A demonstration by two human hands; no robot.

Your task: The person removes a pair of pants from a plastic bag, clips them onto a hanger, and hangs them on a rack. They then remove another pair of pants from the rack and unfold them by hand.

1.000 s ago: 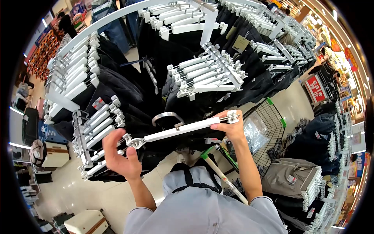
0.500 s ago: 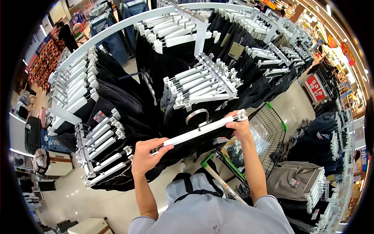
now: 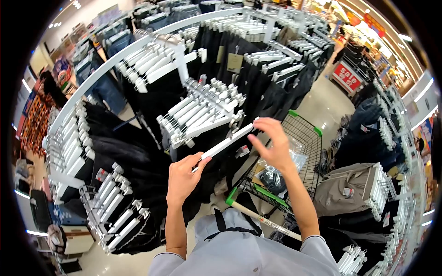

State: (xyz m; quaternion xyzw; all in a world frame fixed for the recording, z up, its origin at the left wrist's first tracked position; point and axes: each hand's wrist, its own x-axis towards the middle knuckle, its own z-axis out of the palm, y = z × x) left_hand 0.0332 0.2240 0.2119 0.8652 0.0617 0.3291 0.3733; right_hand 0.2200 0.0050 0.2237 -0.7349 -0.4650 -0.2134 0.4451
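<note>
A white clip hanger [image 3: 226,141] slants up to the right in front of me, with black trousers [image 3: 209,177] below it. My left hand [image 3: 183,177] pinches the hanger's left end between thumb and fingers. At its other end is my right hand [image 3: 274,142], thumb and fingers spread apart, fingertips right by the hanger's tip. Just beyond, several white hangers [image 3: 198,110] crowd a sloping metal arm of the rack, dark garments beneath them. The held hanger's hook overlaps this arm's near end in the view.
A black wire cart [image 3: 301,138] with green corners holds plastic-wrapped items; its handle [image 3: 262,218] crosses close on my right. More loaded hangers [image 3: 113,202] fill the rack at left. Brown trousers [image 3: 345,191] hang at right, and a red sale sign [image 3: 347,77] stands farther back.
The hanger has moved away from me, up against the rack's sloping arm. My right hand has loosened from its end and spread its fingers. The view has shifted to the right.
</note>
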